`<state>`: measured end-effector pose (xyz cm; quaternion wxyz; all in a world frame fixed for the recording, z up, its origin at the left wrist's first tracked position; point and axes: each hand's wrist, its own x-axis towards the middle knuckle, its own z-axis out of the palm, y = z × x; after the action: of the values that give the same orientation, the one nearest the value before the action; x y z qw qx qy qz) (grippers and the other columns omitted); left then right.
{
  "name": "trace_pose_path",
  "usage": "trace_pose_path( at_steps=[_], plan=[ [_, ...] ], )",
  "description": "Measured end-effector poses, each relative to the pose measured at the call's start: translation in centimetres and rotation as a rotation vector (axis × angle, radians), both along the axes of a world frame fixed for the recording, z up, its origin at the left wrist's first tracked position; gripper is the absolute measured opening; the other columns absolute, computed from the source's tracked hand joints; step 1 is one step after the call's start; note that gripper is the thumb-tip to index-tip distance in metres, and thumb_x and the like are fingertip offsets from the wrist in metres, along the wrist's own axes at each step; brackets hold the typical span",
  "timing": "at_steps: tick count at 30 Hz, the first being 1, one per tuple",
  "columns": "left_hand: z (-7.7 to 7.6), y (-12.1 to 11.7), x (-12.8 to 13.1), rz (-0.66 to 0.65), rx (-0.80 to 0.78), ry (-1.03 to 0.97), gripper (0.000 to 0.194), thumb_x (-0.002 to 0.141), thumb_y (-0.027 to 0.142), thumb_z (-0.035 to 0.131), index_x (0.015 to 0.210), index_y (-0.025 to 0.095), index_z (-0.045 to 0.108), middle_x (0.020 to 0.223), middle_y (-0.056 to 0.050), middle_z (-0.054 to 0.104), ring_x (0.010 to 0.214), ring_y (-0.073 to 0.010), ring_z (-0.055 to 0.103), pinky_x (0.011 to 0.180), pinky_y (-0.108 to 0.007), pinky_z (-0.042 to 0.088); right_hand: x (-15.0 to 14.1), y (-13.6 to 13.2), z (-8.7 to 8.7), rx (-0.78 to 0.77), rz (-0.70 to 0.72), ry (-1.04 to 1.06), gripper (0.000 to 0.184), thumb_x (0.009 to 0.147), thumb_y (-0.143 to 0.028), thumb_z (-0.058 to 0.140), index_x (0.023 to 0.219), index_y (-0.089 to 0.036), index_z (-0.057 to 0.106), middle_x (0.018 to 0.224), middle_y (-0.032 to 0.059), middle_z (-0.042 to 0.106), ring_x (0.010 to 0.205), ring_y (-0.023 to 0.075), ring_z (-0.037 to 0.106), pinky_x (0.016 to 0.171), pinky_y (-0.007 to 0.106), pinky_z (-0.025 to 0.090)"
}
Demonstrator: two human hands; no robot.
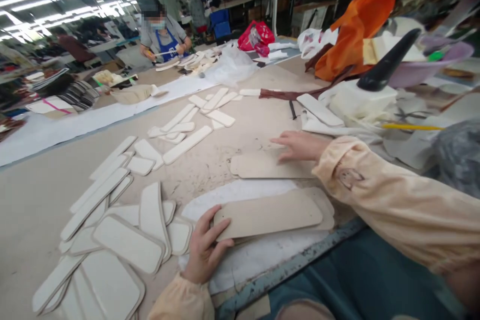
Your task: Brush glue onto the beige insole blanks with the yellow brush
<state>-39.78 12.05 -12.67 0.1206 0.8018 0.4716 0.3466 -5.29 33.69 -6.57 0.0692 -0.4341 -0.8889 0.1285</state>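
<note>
My left hand (208, 242) grips the left end of a flat beige panel (270, 215) with rounded corners. Its fingers rest on top, and the thumb lies along the near edge. That panel lies on similar ones over a white sheet (240, 267) at the table's near edge. My right hand (300, 146) is over another small pile of beige panels (258, 166) just beyond, with its fingers stretched out to the left. Its lower fingers reach the top panel; nothing is visibly held there.
Many padded white pieces (129, 242) lie scattered on the left. At right are a black-handled tool (390, 62), a white block (360, 100), orange material (348, 35) and a purple basin (423, 67). A co-worker (165, 35) handles pieces across the table.
</note>
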Motion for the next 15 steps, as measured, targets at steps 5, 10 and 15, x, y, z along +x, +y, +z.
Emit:
trace_pose_path(
  at_steps=[5, 10, 15],
  plan=[
    [-0.1, 0.0, 0.0, 0.039, -0.005, 0.005, 0.032, 0.084, 0.031, 0.057, 0.115, 0.026, 0.060, 0.134, -0.010, 0.047, 0.119, -0.0259, 0.050, 0.095, -0.043, 0.047, -0.4, -8.0, 3.5, -0.089, 0.203, 0.222, 0.062, 0.082, -0.055, 0.054, 0.137, -0.027, 0.044, 0.127, 0.0060, 0.056, 0.114, 0.0234, 0.054, 0.097, 0.034, 0.042],
    [-0.3, -0.1, 0.1, 0.092, 0.006, -0.010, 0.026, 0.087, 0.030, 0.052, 0.110, 0.023, 0.064, 0.130, -0.010, 0.052, 0.116, -0.0230, 0.053, 0.095, -0.039, 0.048, -0.4, -14.1, 2.7, -0.135, 0.217, 0.194, 0.072, 0.071, -0.052, 0.068, 0.135, -0.028, 0.046, 0.128, 0.0066, 0.056, 0.112, 0.0258, 0.055, 0.092, 0.033, 0.045],
    [-0.1, 0.3, 0.2, 0.214, 0.039, -0.062, 0.024, 0.087, 0.031, 0.051, 0.099, 0.019, 0.068, 0.125, -0.010, 0.057, 0.111, -0.0211, 0.056, 0.094, -0.037, 0.047, -0.5, -13.2, 0.7, -0.165, 0.163, 0.336, 0.028, 0.090, -0.034, 0.047, 0.104, -0.025, 0.069, 0.098, 0.0034, 0.070, 0.086, 0.0173, 0.064, 0.079, 0.026, 0.046]
  ],
)
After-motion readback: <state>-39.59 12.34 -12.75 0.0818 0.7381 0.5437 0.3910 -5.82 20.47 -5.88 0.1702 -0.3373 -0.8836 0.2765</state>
